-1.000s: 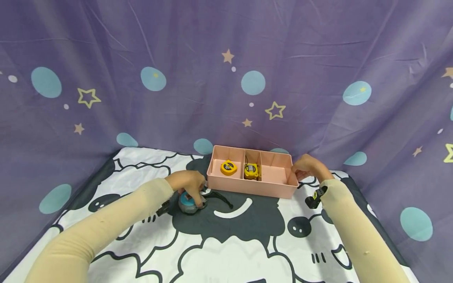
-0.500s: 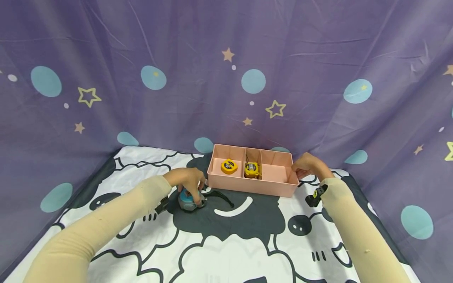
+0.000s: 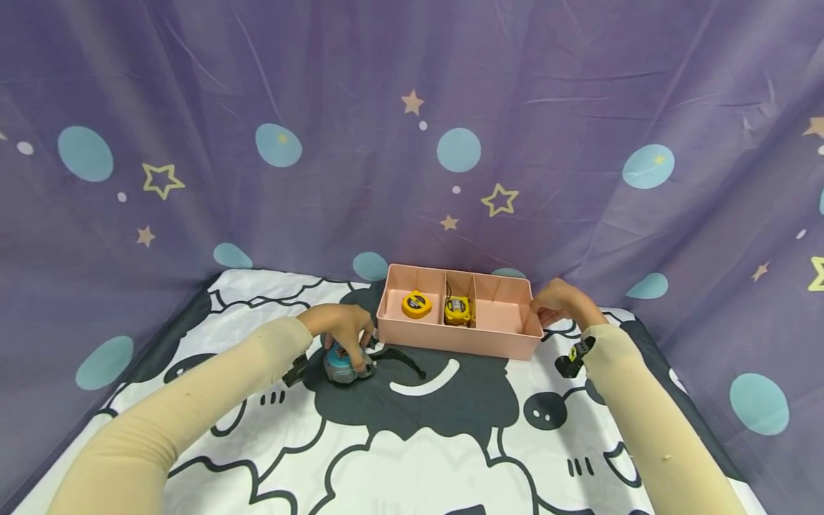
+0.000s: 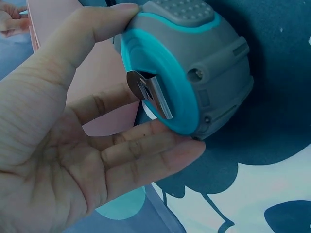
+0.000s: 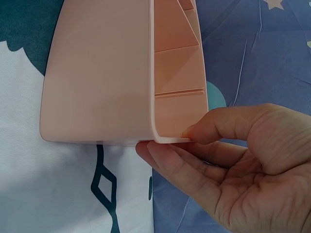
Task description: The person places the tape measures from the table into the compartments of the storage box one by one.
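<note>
A teal and grey tape measure [image 4: 165,68] with a metal belt clip is held between the thumb and fingers of my left hand [image 3: 344,330]. In the head view it sits on the dark patch of the cloth, left of the pink box [image 3: 460,343], with a black wrist strap trailing to the right. My right hand [image 3: 560,302] pinches the box's right end wall, thumb inside and fingers outside, as the right wrist view shows. One yellow tape measure [image 3: 416,305] lies in the left compartment. Another yellow tape measure [image 3: 458,310] with a dark cord is in the narrow middle compartment.
A black-and-white cartoon cloth [image 3: 412,472] covers the table. Behind the box hangs a purple curtain [image 3: 360,143] with stars and blue dots, close to the box's back wall.
The left hand has shifted slightly on the teal and grey tape measure, which stays in nearly the same spot. My right hand and the pink box have not visibly moved.
</note>
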Action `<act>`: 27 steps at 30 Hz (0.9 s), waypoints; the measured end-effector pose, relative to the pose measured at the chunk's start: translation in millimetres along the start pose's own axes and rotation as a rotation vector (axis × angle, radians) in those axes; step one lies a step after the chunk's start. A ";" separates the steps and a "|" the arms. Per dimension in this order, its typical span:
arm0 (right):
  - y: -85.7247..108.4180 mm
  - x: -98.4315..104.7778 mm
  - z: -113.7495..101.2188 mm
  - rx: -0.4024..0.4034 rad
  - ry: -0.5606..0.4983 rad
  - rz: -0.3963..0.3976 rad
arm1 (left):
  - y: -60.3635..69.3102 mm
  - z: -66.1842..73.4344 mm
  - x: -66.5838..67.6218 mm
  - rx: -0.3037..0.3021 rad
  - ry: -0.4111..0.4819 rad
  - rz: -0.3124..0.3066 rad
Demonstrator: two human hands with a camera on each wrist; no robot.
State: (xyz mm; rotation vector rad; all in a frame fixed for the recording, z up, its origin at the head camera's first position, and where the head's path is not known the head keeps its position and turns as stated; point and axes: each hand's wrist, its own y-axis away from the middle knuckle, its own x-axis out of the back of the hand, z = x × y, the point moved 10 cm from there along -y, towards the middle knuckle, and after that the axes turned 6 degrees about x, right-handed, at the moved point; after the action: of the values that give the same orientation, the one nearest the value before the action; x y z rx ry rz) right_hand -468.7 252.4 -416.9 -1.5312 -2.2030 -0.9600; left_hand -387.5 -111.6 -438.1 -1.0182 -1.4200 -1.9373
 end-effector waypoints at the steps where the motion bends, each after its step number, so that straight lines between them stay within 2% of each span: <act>1: 0.2 0.2 -0.4 0.000 0.002 0.000 | 0.1 -0.1 -0.1 -0.006 0.004 0.002; 10: 0.1 -0.3 -1.5 -0.014 0.011 0.011 | 4.6 -1.5 -1.3 -0.028 0.047 -0.007; 18: -1.2 -3.0 0.8 -0.023 0.023 0.004 | 2.9 -4.3 -4.0 -0.043 0.044 -0.008; 27: 0.8 0.1 -1.5 -0.001 0.014 0.013 | 5.4 -1.7 7.7 -0.050 0.047 -0.005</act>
State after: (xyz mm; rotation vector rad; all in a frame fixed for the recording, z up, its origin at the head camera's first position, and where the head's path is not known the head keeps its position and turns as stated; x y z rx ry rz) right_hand -468.2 251.5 -415.4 -1.5323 -2.1808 -0.9654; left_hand -388.2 -114.7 -429.1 -0.9850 -1.3559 -1.9969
